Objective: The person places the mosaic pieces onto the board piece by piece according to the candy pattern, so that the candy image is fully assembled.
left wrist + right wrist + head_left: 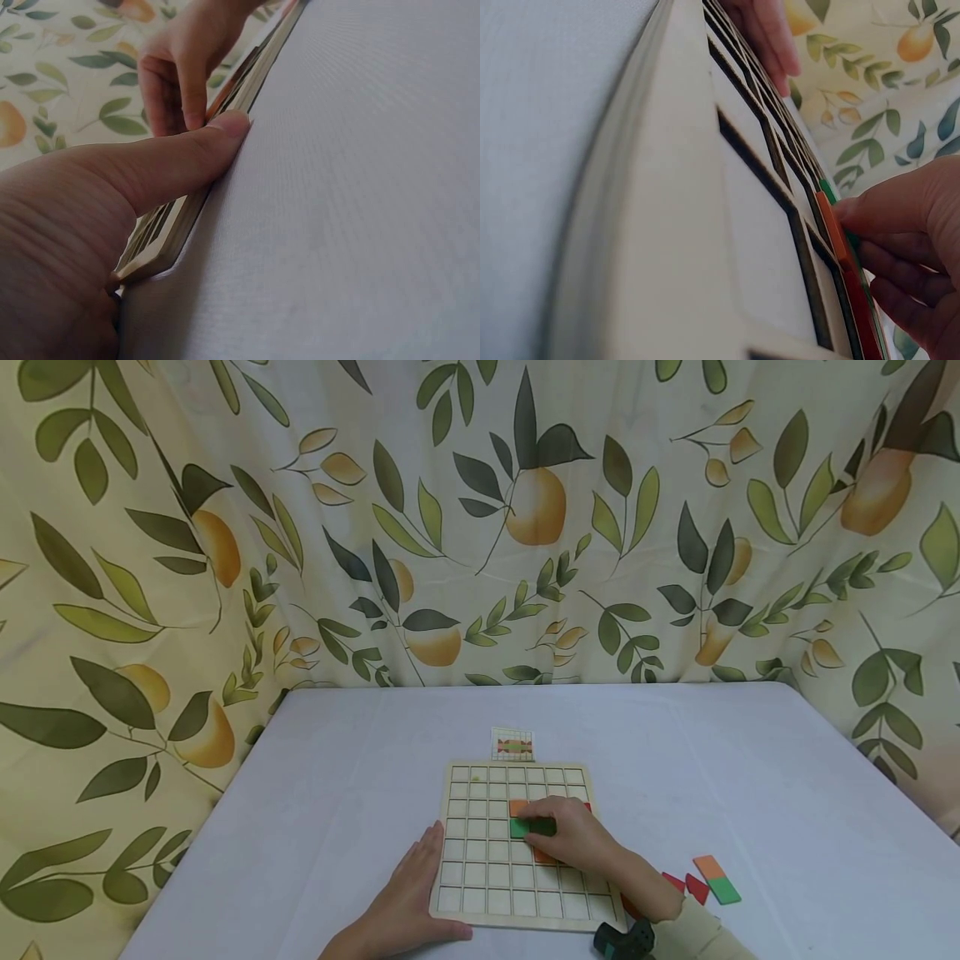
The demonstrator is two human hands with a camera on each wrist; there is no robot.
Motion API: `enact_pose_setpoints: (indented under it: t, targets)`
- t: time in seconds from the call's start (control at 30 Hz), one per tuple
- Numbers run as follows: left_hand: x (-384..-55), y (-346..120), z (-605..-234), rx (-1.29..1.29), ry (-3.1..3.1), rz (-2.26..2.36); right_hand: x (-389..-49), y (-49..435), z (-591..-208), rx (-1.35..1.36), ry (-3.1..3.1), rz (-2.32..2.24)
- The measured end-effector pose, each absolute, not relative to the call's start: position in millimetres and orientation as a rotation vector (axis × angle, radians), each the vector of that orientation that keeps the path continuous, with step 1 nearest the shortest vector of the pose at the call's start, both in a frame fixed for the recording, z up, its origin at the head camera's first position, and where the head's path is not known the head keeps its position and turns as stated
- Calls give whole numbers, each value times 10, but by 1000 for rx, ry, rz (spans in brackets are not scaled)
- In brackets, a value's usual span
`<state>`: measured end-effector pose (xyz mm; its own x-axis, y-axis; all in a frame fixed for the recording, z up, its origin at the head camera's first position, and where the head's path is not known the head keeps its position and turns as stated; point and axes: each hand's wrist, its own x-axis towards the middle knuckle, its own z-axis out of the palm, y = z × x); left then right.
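Pale wooden grid board lies on a white-covered table, with a small patterned card just beyond its far edge. The person's left hand is spread around the board's near left corner, thumb along the near edge. The right hand is over the board's middle, thumb and bent fingers pinching a green piece below an orange square. Red pieces and an orange-and-green tile lie loose to the right.
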<state>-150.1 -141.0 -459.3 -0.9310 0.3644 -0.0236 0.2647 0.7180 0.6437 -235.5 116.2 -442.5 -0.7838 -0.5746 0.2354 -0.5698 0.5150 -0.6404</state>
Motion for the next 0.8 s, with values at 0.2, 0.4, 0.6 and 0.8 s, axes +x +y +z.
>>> enact_pose_setpoints:
  t: [0.2, 0.4, 0.6, 0.8]
  targets:
    - [-1501, -1410, -4598, 504, 2768, 1005, -2348, 1157, -4423, -1014, 2738, -1148]
    - [-1504, -1411, -4600, 501, 2763, 1010, -2344, 1154, -4426, -996, 2741, -1153]
    - [-1501, -1420, -4599, 518, 2769, 1009, -2344, 1159, -4428, -1001, 2729, -1180]
    - [-1499, -1413, -4587, 516, 2766, 1012, -2343, 1159, -4430, -994, 2722, -1184]
